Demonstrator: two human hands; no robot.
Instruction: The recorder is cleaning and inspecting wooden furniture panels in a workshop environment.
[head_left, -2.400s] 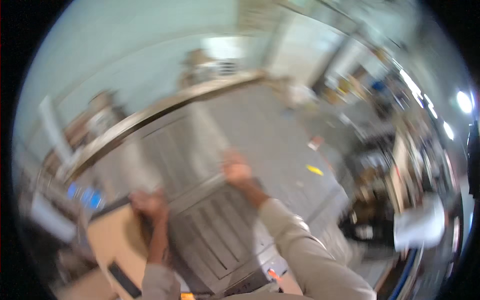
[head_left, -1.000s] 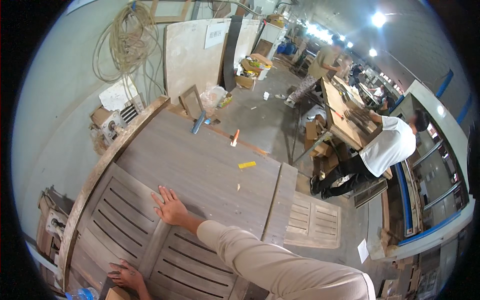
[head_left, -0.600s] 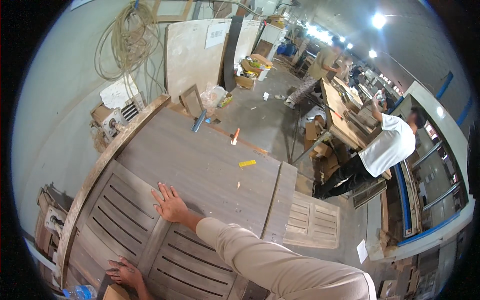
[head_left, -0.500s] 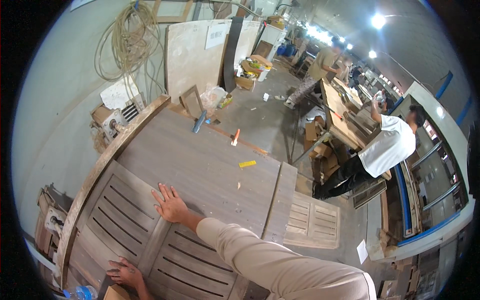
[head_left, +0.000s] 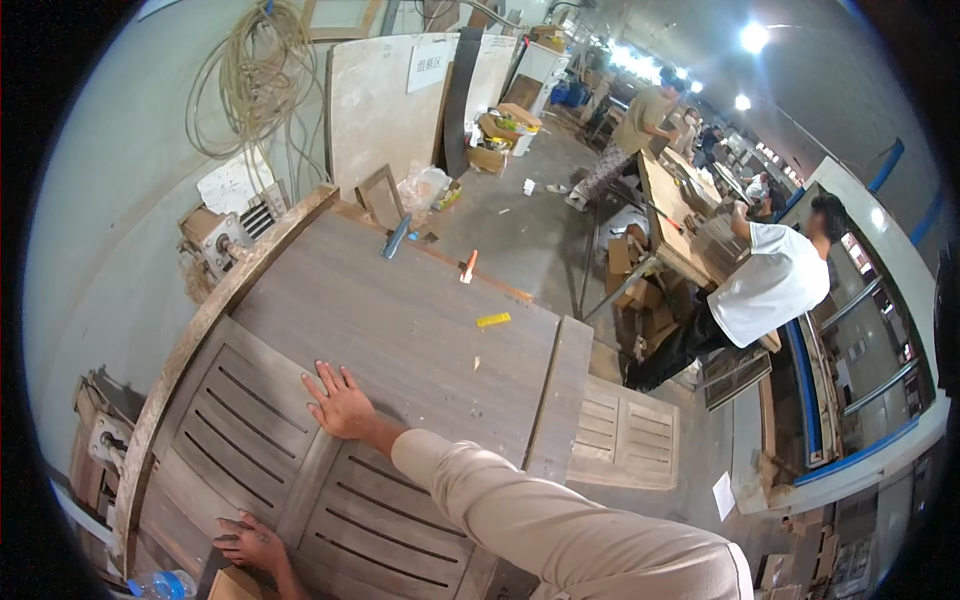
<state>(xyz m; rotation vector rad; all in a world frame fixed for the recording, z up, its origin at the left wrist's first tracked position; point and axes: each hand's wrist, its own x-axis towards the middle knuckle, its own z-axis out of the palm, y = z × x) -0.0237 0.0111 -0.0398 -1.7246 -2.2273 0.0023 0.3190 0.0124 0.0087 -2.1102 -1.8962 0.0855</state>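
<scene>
A slatted wooden door panel (head_left: 300,520) with rows of dark slots lies flat on the workbench. My right hand (head_left: 340,405) rests palm down on its far edge, fingers spread, beside the smooth grey-brown board (head_left: 420,300). Lower down, my left hand (head_left: 252,545) lies on the near part of the panel with its fingers stretched out. Neither hand grips anything. Just below the left hand, the corner of a cardboard box (head_left: 235,585) shows.
A blue tool (head_left: 396,238), an orange-and-white tube (head_left: 469,266) and a yellow strip (head_left: 493,320) lie on the board. A raised wooden rail (head_left: 215,300) borders the bench's left. A plastic bottle (head_left: 163,584) stands lower left. A person in a white shirt (head_left: 775,285) works at another table.
My hands stay in the same places on the panel. The person in the white shirt has lowered a raised arm toward the other table. The view has shifted very slightly.
</scene>
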